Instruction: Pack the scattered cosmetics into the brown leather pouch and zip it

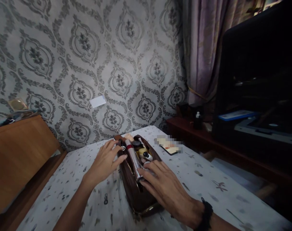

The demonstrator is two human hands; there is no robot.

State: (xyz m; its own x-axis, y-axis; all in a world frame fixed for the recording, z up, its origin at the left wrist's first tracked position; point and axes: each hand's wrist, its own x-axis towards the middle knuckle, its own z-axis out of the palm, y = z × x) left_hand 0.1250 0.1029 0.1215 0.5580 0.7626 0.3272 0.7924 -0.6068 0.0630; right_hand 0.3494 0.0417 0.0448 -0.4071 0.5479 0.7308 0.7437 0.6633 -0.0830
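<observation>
A brown zippered cosmetics pouch (146,200) lies unzipped on the bed. Inside it, a long silver tube (133,157) with a red band rests lengthwise along the left side. My right hand (170,189) reaches over the pouch's right side, thumb and index finger closed about the tube's near end. My left hand (104,162) is at the pouch's left rim, fingers apart and thumb over the opening. A small white bottle with a black cap (147,155), a yellowish jar (143,150) and a dark round container (136,144) sit beside the tube. Other contents are partly hidden.
A phone (170,146), partly blurred out, lies right of the pouch on the patterned sheet (100,195). A wooden headboard-like panel (23,150) stands left. Patterned wallpaper is behind. At right are a dark red shelf (184,126) and a large black screen (256,70).
</observation>
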